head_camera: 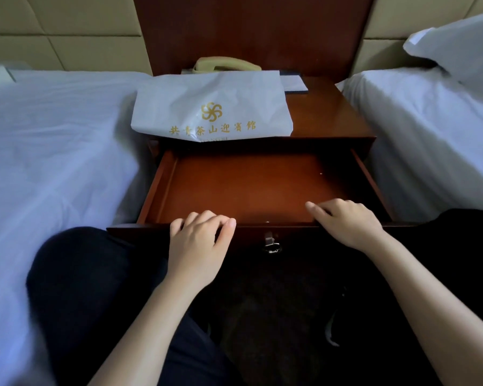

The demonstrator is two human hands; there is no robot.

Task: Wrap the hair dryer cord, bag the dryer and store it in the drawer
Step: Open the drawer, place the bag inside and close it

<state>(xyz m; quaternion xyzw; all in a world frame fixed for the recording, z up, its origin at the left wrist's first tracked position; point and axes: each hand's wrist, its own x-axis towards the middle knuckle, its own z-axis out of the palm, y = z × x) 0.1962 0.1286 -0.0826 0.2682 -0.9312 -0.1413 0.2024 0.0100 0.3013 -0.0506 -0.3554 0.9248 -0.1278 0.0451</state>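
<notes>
The wooden nightstand drawer point(162, 188) is pulled out toward me and its reddish inside is bare. A white bag point(207, 107) with a gold logo and gold lettering lies on the nightstand top, its near edge hanging over the drawer opening. Whether the hair dryer is inside it cannot be seen. My left hand point(198, 243) rests on the drawer's front edge with its fingers curled over the rim. My right hand point(346, 218) lies on the same front edge further right, fingers pointing left, holding nothing else.
A beige telephone point(226, 64) and a small card point(293, 83) sit behind the bag. White beds point(53, 149) flank the nightstand point(326, 112) on both sides, with a pillow point(457, 45) at the right. A key point(271, 243) hangs from the drawer front. My dark-trousered knees are below.
</notes>
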